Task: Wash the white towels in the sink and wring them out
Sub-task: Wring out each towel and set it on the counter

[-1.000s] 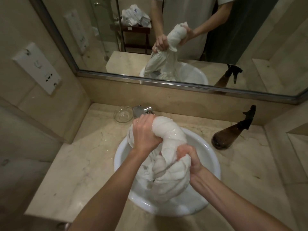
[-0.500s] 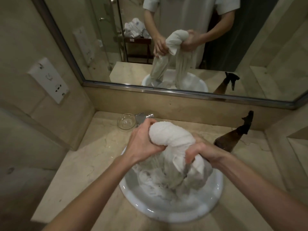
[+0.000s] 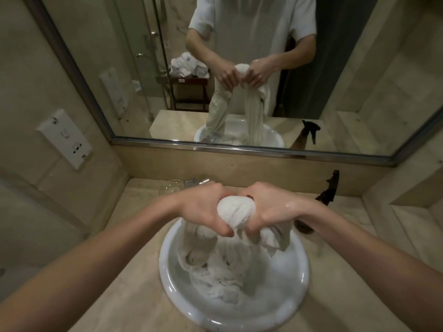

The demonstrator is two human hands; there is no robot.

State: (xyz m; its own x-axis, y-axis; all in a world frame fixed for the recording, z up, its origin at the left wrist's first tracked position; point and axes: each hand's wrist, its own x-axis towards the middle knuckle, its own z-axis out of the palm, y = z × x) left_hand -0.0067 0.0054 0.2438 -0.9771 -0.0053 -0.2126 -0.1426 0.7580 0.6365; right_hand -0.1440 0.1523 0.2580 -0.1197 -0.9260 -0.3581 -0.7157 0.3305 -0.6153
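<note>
nearest the camera, the round white sink (image 3: 167, 279) is seen sunk in the beige counter (image 3: 115, 271). its bowl is filled with wet white towels (image 3: 215, 271), bunched and crumpled in a heap; how many are in there cannot be told. no running water can be made out, and whether water stands in the bowl cannot be told either.

just above the sink, one towel is held up by its middle. the fold is bulged into a white knob (image 3: 236, 210) between the two hands, and both ends are let hang down into the bowl, where the heap is touched by them. the left hand (image 3: 203, 207) is curled tightly round the left side of the fold, and the right hand (image 3: 271, 209) is curled round the right side, so that the cloth is squeezed between them. the right wrist is seen wet and shining.

the washing is judged to be largely done for this towel, and the wringing is judged to be in hand but not finished, since the hanging ends are not yet twisted. the rest of the heap is judged still to be wrung.

further back, a glass bowl (image 3: 171, 188) and a dark spray bottle (image 3: 328, 195) are seen on the counter. in the mirror (image 3: 96, 68) beyond, a pile of other white cloths (image 3: 187, 65) on a stand is shown.
</note>
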